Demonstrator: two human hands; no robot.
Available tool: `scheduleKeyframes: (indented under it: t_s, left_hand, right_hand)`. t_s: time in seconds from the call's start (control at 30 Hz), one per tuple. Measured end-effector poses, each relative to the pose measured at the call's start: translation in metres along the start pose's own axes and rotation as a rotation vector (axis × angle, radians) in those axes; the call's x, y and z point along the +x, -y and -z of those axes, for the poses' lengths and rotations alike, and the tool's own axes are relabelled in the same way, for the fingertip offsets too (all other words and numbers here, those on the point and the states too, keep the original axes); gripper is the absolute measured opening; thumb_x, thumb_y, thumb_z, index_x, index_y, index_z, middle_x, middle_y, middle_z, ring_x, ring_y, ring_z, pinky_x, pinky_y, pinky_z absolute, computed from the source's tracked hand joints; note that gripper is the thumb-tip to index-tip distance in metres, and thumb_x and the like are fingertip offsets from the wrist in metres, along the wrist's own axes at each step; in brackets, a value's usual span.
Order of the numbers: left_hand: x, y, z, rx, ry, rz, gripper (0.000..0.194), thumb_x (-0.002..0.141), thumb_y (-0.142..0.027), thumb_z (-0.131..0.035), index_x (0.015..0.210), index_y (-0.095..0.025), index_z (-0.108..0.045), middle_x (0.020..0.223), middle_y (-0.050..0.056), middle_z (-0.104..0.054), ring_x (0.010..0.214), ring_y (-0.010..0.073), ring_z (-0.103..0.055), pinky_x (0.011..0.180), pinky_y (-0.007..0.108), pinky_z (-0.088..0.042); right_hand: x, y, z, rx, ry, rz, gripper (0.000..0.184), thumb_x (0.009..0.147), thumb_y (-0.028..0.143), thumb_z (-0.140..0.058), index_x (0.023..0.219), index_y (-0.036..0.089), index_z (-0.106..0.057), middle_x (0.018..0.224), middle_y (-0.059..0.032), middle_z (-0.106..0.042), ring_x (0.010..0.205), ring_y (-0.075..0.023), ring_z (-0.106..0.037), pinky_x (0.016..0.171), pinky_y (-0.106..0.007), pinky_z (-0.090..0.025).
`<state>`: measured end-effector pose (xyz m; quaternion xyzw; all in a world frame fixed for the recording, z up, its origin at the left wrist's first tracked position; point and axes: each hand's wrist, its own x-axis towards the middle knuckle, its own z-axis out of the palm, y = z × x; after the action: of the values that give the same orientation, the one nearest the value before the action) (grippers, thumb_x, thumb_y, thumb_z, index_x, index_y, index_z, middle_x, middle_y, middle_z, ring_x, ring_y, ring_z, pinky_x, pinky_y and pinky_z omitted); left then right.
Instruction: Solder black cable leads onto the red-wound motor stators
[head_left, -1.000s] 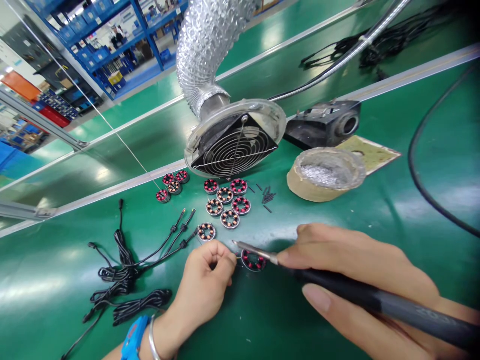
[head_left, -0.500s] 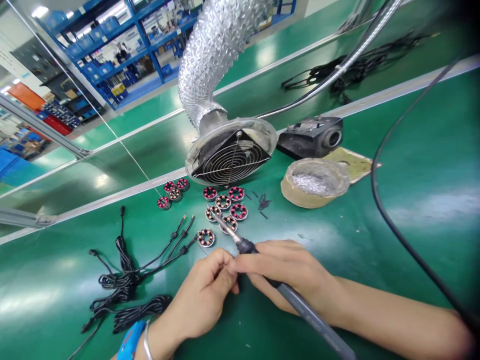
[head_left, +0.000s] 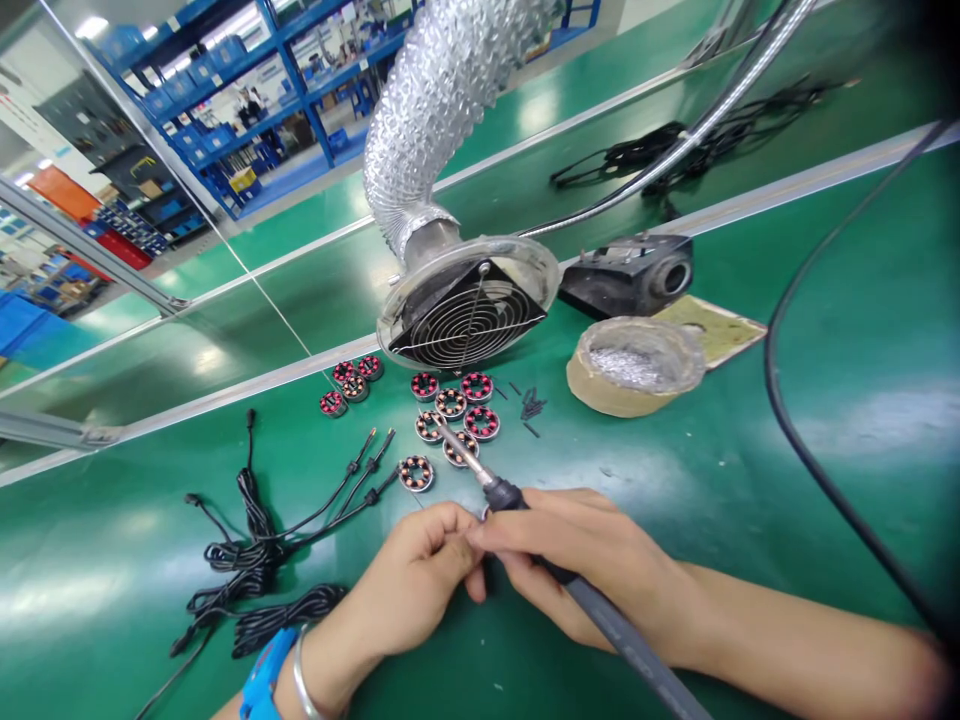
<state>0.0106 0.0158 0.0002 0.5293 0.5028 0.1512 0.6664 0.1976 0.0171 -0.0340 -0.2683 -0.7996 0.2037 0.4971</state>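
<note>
A soldering iron [head_left: 517,505] lies in the grip of my right hand [head_left: 592,555], its metal tip pointing up and left over the ring-shaped motor stators. My left hand [head_left: 424,575] is closed in a pinch, its fingertips meeting those of my right hand; whatever sits between them is mostly hidden. Just beyond the fingers is a stator with copper windings [head_left: 415,473]. More stators, some wound in copper and some in red [head_left: 481,423], form a cluster behind the iron's tip. Short black tubes [head_left: 532,404] lie to the right of that cluster.
Several black cables [head_left: 259,560] lie coiled at left. A fume extractor hood [head_left: 469,310] on a silver duct hangs over the back. At right rear are a black iron stand [head_left: 634,275], a round tub [head_left: 634,385] with metallic contents, and a hanging black cord [head_left: 795,420].
The whole view has shifted slightly, so things appear a little further right. Both hands keep the same pose, fingertips together, with the soldering iron still in my right hand.
</note>
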Motion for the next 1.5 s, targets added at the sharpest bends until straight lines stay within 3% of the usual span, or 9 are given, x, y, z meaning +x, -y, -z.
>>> scheduleKeyframes:
  t_s: [0.27,0.57,0.93,1.07,1.2,1.33,1.5]
  left_hand:
    - [0.004,-0.001,-0.004,-0.046,-0.177,0.079,0.023,0.081,-0.036,-0.053,0.065,-0.02,-0.048,0.049,-0.008,-0.042,0.043,0.0072,-0.024,0.044,0.022,-0.018]
    - [0.006,-0.001,-0.004,-0.037,-0.208,0.081,0.018,0.078,-0.033,-0.053,0.067,-0.02,-0.049,0.048,-0.008,-0.042,0.042,0.0068,-0.025,0.042,0.021,-0.019]
    - [0.007,0.001,-0.009,-0.013,-0.261,0.057,0.023,0.082,-0.035,-0.054,0.067,-0.019,-0.047,0.049,-0.009,-0.039,0.044,0.007,-0.026,0.043,0.02,-0.02]
    - [0.006,0.001,-0.01,-0.014,-0.274,0.056,0.028,0.084,-0.038,-0.055,0.066,-0.02,-0.044,0.049,-0.009,-0.039,0.045,0.0067,-0.025,0.043,0.02,-0.019]
    - [0.006,0.001,-0.012,-0.006,-0.275,0.065,0.03,0.085,-0.04,-0.056,0.067,-0.02,-0.044,0.05,-0.009,-0.038,0.045,0.0067,-0.024,0.043,0.02,-0.018]
    - [0.006,0.002,-0.012,0.016,-0.28,0.076,0.03,0.087,-0.04,-0.055,0.067,-0.02,-0.043,0.05,-0.009,-0.039,0.046,0.0069,-0.025,0.043,0.02,-0.019]
    - [0.005,0.004,-0.012,0.04,-0.277,0.063,0.03,0.088,-0.039,-0.053,0.067,-0.02,-0.043,0.051,-0.008,-0.039,0.047,0.0071,-0.026,0.044,0.02,-0.019]
  right_hand:
    - [-0.001,0.0,0.004,0.043,0.081,-0.13,0.036,0.08,0.005,-0.055,0.112,0.02,-0.053,0.082,0.001,-0.066,0.066,-0.0106,-0.061,0.064,-0.02,-0.05]
    - [-0.002,-0.002,-0.001,0.01,0.094,-0.241,0.034,0.088,0.005,-0.047,0.116,0.024,-0.052,0.088,0.001,-0.07,0.068,-0.0105,-0.067,0.065,-0.02,-0.053]
    - [0.003,-0.002,0.014,0.025,0.025,-0.156,0.033,0.09,0.004,-0.049,0.118,0.019,-0.057,0.098,-0.0032,-0.074,0.078,-0.0129,-0.071,0.07,-0.022,-0.056]
    - [0.006,0.0,0.031,0.055,-0.001,-0.155,0.034,0.093,0.012,-0.052,0.126,0.018,-0.058,0.086,-0.0034,-0.071,0.067,-0.0128,-0.066,0.062,-0.023,-0.054]
    - [0.005,0.0,0.045,0.133,-0.011,-0.156,0.025,0.09,0.018,-0.051,0.111,0.021,-0.064,0.063,0.0013,-0.057,0.049,-0.0132,-0.052,0.049,-0.027,-0.043]
    - [0.004,-0.001,0.049,0.235,0.001,-0.244,0.009,0.087,0.021,-0.051,0.089,0.023,-0.06,0.064,0.0017,-0.057,0.047,-0.0132,-0.049,0.047,-0.028,-0.04]
    - [0.004,0.0,0.048,0.258,-0.002,-0.279,0.008,0.084,0.021,-0.052,0.087,0.022,-0.059,0.065,0.0004,-0.058,0.047,-0.0146,-0.051,0.047,-0.028,-0.04]
